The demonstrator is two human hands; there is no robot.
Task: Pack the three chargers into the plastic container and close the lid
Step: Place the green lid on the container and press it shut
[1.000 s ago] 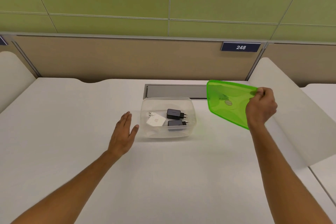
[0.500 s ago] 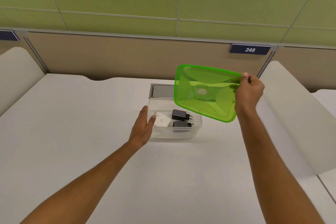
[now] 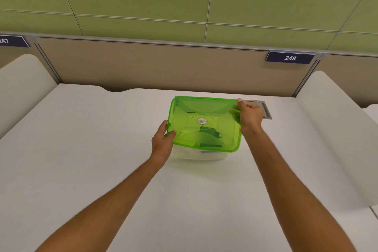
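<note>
A translucent green lid point(image 3: 204, 116) hovers tilted over the clear plastic container point(image 3: 196, 155), hiding most of it. My right hand point(image 3: 250, 116) pinches the lid's far right corner. My left hand point(image 3: 162, 141) holds the lid's near left edge, thumb on top. Through the lid I make out two dark chargers point(image 3: 208, 131) inside the container; a paler shape to their left is too faint to identify. The lid's near edge sits close to the container rim, while its far edge is raised.
The white desk point(image 3: 102, 149) spreads around the container. A grey cable hatch point(image 3: 266, 108) lies just behind my right hand. White curved dividers stand at both sides, with a beige partition and the sign 248 point(image 3: 290, 58) behind.
My right hand carried the green lid from the right to above the container and lowered it. My left hand moved from beside the container onto the lid's left edge.
</note>
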